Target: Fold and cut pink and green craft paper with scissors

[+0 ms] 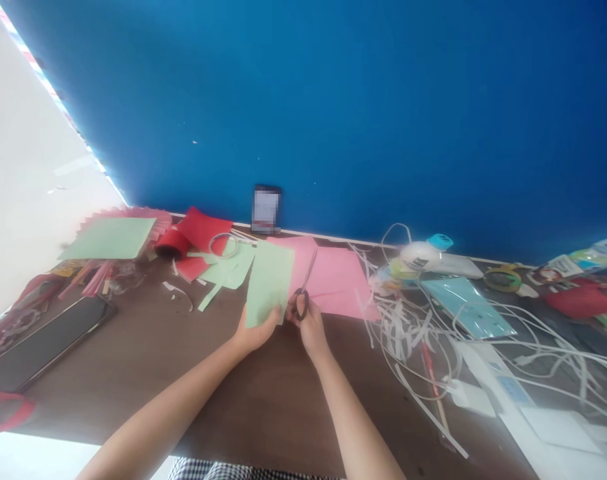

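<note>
A light green paper is held up near the table's middle by my left hand, whose thumb lies over its lower right corner. To its right, my right hand grips dark-handled scissors by the loops, with the blades pointing up and away. The blades are beside the green paper, not touching it. Behind the scissors, pink paper lies on the brown table. Cut green pieces lie left of the held paper.
A phone lies at left, near red paper and another green sheet. At right are white paper strips, cables, a blue packet and a power strip. A framed item leans against the blue wall.
</note>
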{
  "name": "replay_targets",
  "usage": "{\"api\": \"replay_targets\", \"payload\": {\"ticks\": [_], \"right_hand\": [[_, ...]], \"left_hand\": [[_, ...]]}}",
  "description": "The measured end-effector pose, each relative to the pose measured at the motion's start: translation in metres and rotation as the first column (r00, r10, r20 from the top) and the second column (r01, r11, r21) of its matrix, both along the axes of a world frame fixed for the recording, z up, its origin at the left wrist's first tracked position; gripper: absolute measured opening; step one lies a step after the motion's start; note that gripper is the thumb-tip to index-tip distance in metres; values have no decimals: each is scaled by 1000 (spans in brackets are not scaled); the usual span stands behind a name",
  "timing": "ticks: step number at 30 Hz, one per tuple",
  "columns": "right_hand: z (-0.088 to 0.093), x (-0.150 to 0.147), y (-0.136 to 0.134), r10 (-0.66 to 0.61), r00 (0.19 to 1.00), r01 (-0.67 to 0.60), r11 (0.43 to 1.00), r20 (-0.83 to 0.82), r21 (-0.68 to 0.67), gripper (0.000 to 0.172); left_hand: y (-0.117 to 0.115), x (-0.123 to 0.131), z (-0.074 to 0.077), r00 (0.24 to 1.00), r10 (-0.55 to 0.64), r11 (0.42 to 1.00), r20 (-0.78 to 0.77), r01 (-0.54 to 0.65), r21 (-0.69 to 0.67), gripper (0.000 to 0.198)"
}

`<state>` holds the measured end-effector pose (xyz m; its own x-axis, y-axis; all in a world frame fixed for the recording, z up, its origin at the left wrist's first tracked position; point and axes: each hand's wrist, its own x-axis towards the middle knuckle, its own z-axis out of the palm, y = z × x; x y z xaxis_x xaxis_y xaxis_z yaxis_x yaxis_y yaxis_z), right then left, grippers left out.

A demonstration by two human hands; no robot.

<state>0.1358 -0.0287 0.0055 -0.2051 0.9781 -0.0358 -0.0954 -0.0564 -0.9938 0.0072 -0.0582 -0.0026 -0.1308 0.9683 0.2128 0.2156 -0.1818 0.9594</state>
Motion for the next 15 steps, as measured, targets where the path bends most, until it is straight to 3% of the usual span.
{"api": "replay_targets", "payload": {"ticks": [4,8,15], "right_hand": [[3,0,-2,3,997,-9,998,82,69,34],[4,-2,-3,-31,993,21,996,115,86,27],[3,-4,-1,-83,989,73,994,119,86,26]], "left_hand": [[2,1,1,992,120,992,50,-117,-52,29],[5,-1,0,996,35,991,84,-23,-129,31],[13,-7,-8,993,64,980,98,-44,-196,32]]}}
